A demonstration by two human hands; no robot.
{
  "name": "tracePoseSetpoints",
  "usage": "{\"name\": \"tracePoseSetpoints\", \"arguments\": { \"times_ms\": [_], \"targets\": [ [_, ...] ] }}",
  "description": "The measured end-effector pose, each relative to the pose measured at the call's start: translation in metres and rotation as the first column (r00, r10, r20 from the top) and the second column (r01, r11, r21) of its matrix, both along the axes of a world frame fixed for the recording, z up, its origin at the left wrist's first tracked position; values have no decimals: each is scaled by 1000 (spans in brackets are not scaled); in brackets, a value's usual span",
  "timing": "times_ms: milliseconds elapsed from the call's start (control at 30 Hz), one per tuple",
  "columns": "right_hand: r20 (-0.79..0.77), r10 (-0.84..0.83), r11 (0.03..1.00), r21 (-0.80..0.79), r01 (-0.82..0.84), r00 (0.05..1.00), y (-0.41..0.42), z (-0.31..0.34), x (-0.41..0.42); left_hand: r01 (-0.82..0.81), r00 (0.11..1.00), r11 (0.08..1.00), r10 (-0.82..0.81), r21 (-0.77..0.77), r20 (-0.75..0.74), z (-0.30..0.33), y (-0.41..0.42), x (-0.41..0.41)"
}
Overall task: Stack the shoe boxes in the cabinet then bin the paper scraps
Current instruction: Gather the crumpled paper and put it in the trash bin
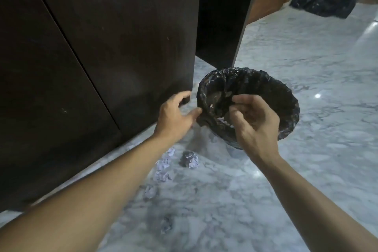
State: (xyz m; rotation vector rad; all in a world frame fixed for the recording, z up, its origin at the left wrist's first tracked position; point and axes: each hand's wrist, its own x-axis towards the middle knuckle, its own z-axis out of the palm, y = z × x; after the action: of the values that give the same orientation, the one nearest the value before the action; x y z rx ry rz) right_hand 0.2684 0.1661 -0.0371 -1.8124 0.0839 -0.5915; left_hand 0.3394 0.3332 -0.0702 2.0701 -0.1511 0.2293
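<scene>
Reaching over the bin (286, 98), I pinch the near edge of its black liner (206, 92) with my left hand (176, 116), thumb against the plastic. My right hand (253, 116) hangs above the bin's mouth, fingers (241, 100) curled loosely; I cannot tell whether they hold anything. Some white paper shows inside the bin. Crumpled paper scraps (190, 159) lie on the marble floor (306, 170) just below my left wrist, beside the dark cabinet (102, 37), whose doors are closed.
</scene>
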Motion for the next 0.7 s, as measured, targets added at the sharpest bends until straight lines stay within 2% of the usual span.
{"name": "tracePoseSetpoints", "arguments": {
  "times_ms": [133, 233, 367, 500, 633, 700],
  "targets": [
    [-36, 216, 970, -108, -219, 976, 41, -30, -18, -127, 989, 982, 136, 137, -58, -57, 56, -37],
    [-215, 297, 918, -204, -340, 930, 56, -65, -19, -210, 958, 939, 253, 271, -136, -97, 84, -69],
    [-454, 229, 816, -393, -424, 861, 56, -116, -8, -256, 897, 859, 382, 443, -223, -132, 106, -105],
    [-566, 181, 722, -479, -499, 804, 57, -155, 0, -198, 840, 823, 423, 533, -341, -157, 126, -116],
    [-693, 114, 644, -494, -584, 712, 61, -178, 9, -344, 747, 776, 568, 529, -347, -167, 139, -117],
    [-711, 103, 601, -513, -613, 696, 66, -188, 13, -386, 708, 762, 606, 520, -362, -171, 147, -117]
  ]
}}
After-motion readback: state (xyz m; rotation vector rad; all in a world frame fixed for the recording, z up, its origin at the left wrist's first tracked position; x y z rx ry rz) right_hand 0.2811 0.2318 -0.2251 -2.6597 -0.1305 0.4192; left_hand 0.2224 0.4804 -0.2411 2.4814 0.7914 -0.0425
